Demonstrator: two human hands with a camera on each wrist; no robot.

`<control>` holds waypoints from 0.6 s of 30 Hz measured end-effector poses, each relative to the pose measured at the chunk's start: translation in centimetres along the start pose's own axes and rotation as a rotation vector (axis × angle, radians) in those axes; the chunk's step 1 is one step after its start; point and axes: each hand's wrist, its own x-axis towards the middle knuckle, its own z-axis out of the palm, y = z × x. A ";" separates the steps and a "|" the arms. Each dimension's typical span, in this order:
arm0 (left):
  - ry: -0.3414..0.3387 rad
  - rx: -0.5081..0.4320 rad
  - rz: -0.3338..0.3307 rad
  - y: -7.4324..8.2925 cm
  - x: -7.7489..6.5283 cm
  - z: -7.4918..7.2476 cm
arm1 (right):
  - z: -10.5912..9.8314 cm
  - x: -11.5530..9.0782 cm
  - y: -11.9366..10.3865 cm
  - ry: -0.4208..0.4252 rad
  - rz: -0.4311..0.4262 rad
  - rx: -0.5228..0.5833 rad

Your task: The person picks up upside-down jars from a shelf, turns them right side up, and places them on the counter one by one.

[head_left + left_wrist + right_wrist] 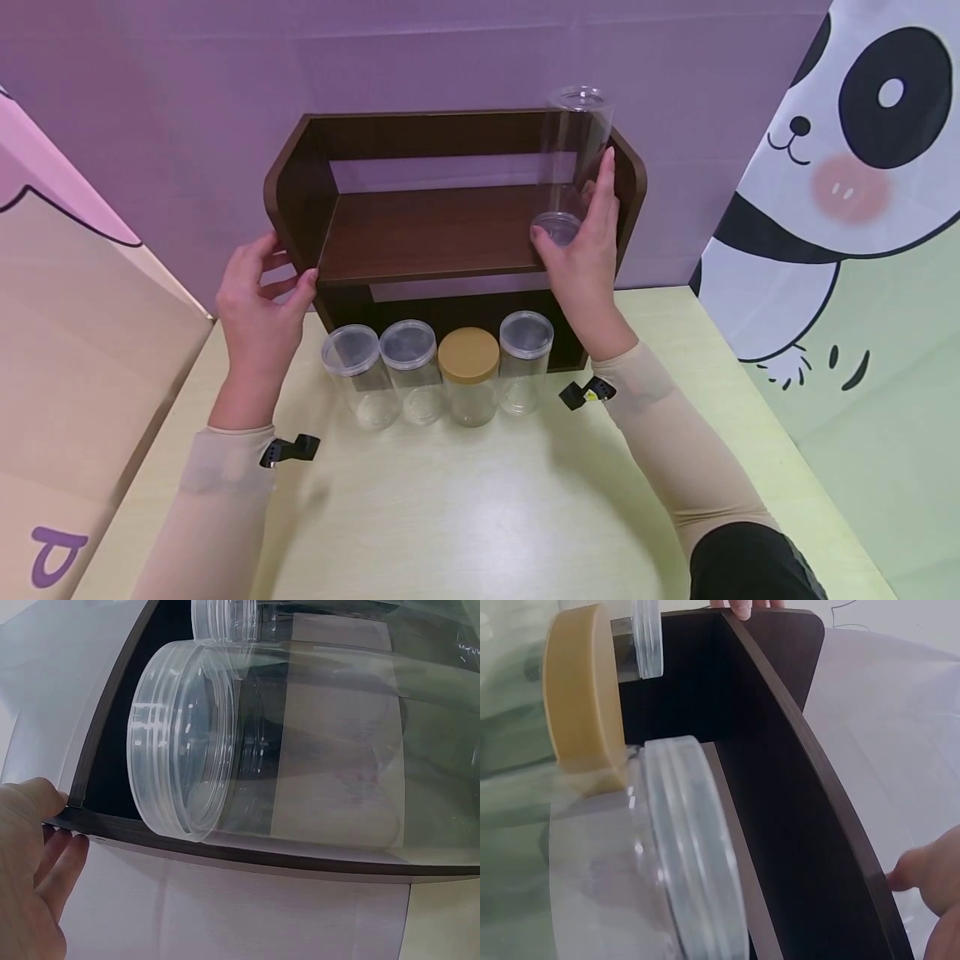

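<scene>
A dark brown two-tier shelf (431, 233) stands against the purple backdrop. My left hand (258, 304) grips its left side panel, with the thumb at the front edge and the fingers on the outer side; the left wrist view shows this hand (34, 862) at the panel too. At the right end of the upper tier, my right hand (588, 258) holds a tall clear jar (564, 158) low down, thumb on one side and fingers on the other. The jar is upright. In the right wrist view only part of the right hand (934, 889) shows, and the tall jar is out of sight.
In front of the lower tier stands a row of clear jars: two with clear lids (351, 350) (408, 345) on the left, one with a tan lid (468, 354), and a clear-lidded one (527, 333) on the right. The pale table (465, 508) extends forward. Panda-printed cloth (847, 208) hangs right.
</scene>
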 end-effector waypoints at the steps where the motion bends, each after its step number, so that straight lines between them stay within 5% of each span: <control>1: -0.001 -0.002 0.000 0.0 0.0 0.0 | 0.0 0.0 0.1 0.006 -0.016 0.013; 7: -0.002 -0.010 0.004 -0.1 0.0 0.0 | 0.0 -0.4 0.6 0.020 -0.098 0.088; 18: -0.015 -0.016 0.001 0.0 0.1 -0.1 | -1.1 -1.5 0.8 -0.129 -0.137 0.282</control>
